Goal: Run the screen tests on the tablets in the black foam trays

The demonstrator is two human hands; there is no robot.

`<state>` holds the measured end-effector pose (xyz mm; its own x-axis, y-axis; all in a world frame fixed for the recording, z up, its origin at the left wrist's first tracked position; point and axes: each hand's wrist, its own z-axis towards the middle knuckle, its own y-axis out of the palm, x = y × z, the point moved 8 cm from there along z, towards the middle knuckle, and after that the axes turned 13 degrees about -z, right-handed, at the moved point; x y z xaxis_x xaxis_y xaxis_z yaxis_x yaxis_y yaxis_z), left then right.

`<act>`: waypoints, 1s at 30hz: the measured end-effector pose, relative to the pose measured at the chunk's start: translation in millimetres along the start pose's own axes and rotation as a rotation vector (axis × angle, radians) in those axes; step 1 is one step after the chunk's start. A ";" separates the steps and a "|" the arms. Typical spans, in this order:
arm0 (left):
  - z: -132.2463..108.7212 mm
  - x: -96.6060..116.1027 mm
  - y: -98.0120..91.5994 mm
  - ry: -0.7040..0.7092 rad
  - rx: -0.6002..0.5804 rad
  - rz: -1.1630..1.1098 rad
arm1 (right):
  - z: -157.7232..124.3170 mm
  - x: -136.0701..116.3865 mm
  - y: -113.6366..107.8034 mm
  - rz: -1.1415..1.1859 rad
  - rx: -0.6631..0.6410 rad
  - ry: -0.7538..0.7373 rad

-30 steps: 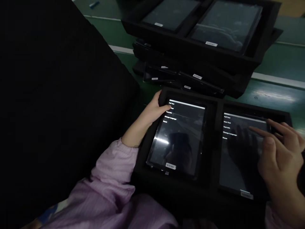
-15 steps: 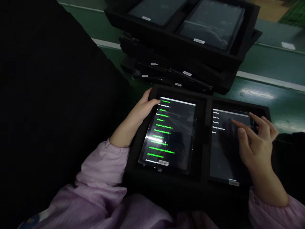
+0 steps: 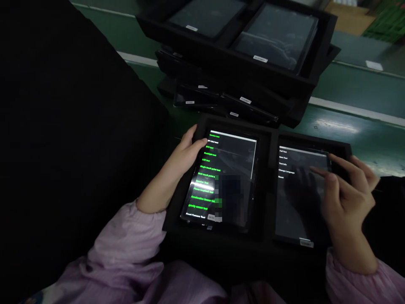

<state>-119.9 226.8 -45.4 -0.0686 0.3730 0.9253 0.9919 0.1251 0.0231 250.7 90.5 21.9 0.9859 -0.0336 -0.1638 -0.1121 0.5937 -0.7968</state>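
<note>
One tablet [image 3: 236, 158] in black tray [image 3: 269, 202], left bay, left hand [image 3: 186, 156]'s thumb at its edge, grip unclear; second tablet [image 3: 289, 211], right bay, right hand [image 3: 349, 192] loose-fingered above. I judge menu-tapping; accurate aim needed next.

On the left tablet [image 3: 234, 156], we now see a long list of mostly green test names [image 3: 205, 175] in place of the short white menu of a second ago. Our left hand [image 3: 186, 154] has its thumb drawn back to the tablet's left edge. Our view shifts, bringing in more right sleeve [image 3: 351, 276] and a small white rectangle [image 3: 374, 65].
</note>
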 end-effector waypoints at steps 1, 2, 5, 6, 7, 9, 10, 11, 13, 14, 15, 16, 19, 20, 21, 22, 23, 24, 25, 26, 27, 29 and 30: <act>-2.8 -2.0 -2.5 -0.003 0.002 0.003 | 0.6 -2.3 -2.6 0.013 0.020 -0.014; -4.3 -4.0 -4.4 -0.004 -0.001 -0.003 | 1.0 -4.3 -4.0 0.025 0.038 -0.031; -2.5 -8.2 -6.1 0.023 -0.039 -0.043 | 1.0 -6.9 -2.1 0.045 0.062 -0.068; -0.8 -8.8 -5.8 0.039 -0.051 -0.055 | 0.9 -6.4 0.7 0.042 0.045 -0.064; 1.0 -9.5 -5.5 0.053 -0.056 -0.062 | 0.7 -5.5 4.1 0.033 0.017 -0.055; 3.7 -10.2 -5.2 0.076 -0.049 -0.066 | 0.3 -5.0 8.7 0.015 -0.025 -0.048; 4.6 -10.2 -4.8 0.084 -0.045 -0.064 | 0.1 -5.5 9.8 0.012 -0.035 -0.052; 5.1 -9.9 -4.5 0.091 -0.036 -0.062 | -0.2 -6.3 9.9 0.016 -0.033 -0.062; 5.6 -9.1 -4.3 0.099 -0.017 -0.059 | -0.8 -7.9 9.0 0.037 -0.017 -0.088; 5.6 -8.7 -4.6 0.101 -0.005 -0.058 | -1.2 -8.1 9.3 0.045 -0.017 -0.098; 5.7 -8.5 -5.2 0.101 0.007 -0.061 | -1.8 -8.0 10.3 0.048 -0.025 -0.108; 5.9 -8.7 -5.9 0.098 0.018 -0.068 | -2.3 -7.6 12.2 0.044 -0.041 -0.114; 7.1 -11.0 -4.8 0.084 -0.013 -0.084 | -3.4 -4.6 16.4 0.017 -0.067 -0.115; 7.5 -11.4 -3.8 0.085 -0.037 -0.081 | -3.1 -3.3 15.1 0.018 -0.043 -0.106; 7.8 -11.6 -3.1 0.090 -0.059 -0.069 | -2.8 -2.2 12.6 0.023 -0.008 -0.094; 7.8 -11.3 -2.7 0.101 -0.078 -0.050 | -2.3 -1.5 9.9 0.032 0.026 -0.082; 7.6 -10.7 -3.1 0.114 -0.088 -0.031 | -1.8 -0.7 7.7 0.043 0.047 -0.065; 7.5 -10.2 -3.8 0.125 -0.093 -0.013 | -1.2 -0.2 6.3 0.052 0.053 -0.047; 7.6 -10.5 -4.5 0.128 -0.100 0.002 | -0.6 0.1 6.1 0.055 0.040 -0.027; 7.9 -11.5 -4.7 0.124 -0.113 0.009 | 0.0 0.2 6.0 0.056 0.021 -0.008; 8.5 -13.0 -4.9 0.116 -0.129 0.010 | 0.3 0.3 5.9 0.052 0.002 0.012; 11.3 -17.6 -5.4 0.102 -0.165 0.008 | 0.5 0.7 4.8 0.051 -0.022 0.055; 13.3 -19.8 -6.0 0.108 -0.179 0.012 | 0.4 1.1 4.3 0.058 -0.030 0.078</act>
<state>-126.0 230.9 -68.9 -0.0542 0.2714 0.9609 0.9964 -0.0480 0.0698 251.4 93.3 18.5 0.9652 -0.0626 -0.2541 -0.1739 0.5721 -0.8015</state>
